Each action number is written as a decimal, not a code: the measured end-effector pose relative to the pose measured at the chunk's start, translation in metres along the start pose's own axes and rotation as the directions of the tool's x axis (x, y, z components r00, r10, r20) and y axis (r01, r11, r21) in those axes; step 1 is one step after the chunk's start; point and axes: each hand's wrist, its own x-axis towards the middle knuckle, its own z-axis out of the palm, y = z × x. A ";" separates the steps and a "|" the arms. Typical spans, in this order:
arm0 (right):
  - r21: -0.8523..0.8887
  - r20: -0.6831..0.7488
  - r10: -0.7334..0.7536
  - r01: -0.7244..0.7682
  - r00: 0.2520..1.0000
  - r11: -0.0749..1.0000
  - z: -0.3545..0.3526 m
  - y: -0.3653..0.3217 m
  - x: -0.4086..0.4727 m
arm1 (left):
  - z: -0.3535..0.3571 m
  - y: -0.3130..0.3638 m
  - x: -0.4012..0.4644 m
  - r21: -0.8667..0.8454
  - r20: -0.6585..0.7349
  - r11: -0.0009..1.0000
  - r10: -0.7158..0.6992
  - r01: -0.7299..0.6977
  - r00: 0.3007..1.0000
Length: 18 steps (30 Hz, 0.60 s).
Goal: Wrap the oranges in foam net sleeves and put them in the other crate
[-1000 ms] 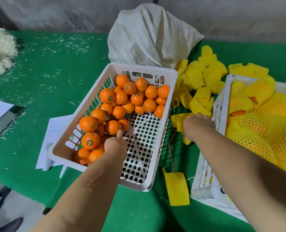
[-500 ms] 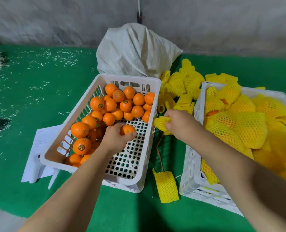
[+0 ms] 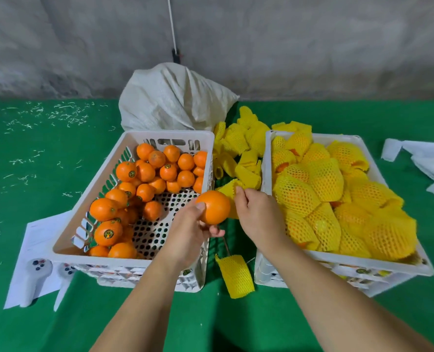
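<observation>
- the left hand is gripping an orange at frame centre, over the right rim of the left crate.
- the right hand is pinching a yellow foam net sleeve just beside it.
- the right crate is holding wrapped oranges at right of frame.

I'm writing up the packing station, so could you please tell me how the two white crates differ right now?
The left crate holds bare oranges heaped along its far and left sides, with the perforated floor showing; the right crate is filled with oranges in yellow foam net sleeves, floor hidden. Both are white slotted plastic, side by side on the green cloth.
</observation>
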 end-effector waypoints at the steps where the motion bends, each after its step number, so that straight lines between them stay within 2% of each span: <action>1: 0.038 -0.029 0.024 -0.023 0.999 0.999 0.001 0.002 0.003 | 0.001 0.002 0.000 0.036 0.024 0.999 -0.012 0.012 1.000; 4: 0.122 0.009 0.102 -0.102 0.995 0.987 0.002 0.007 0.012 | 0.001 0.000 -0.003 0.103 0.113 0.994 -0.030 0.018 0.993; 7: 0.115 0.132 0.084 -0.099 0.988 0.988 0.004 0.011 0.015 | 0.001 -0.001 -0.002 0.181 0.173 0.984 -0.037 0.006 0.984; 9: 0.142 0.154 0.061 -0.083 0.986 0.986 0.005 0.014 0.016 | 0.002 -0.002 -0.001 0.182 0.181 0.983 -0.023 -0.010 0.983; 16: 0.196 0.186 0.064 -0.101 0.980 0.975 0.014 0.025 0.018 | 0.004 -0.015 -0.001 0.269 -0.024 0.945 0.201 -0.188 0.979; 18: 0.181 0.203 0.086 -0.123 0.976 0.976 0.016 0.028 0.019 | 0.004 -0.015 -0.001 0.281 -0.036 0.932 0.247 -0.228 0.968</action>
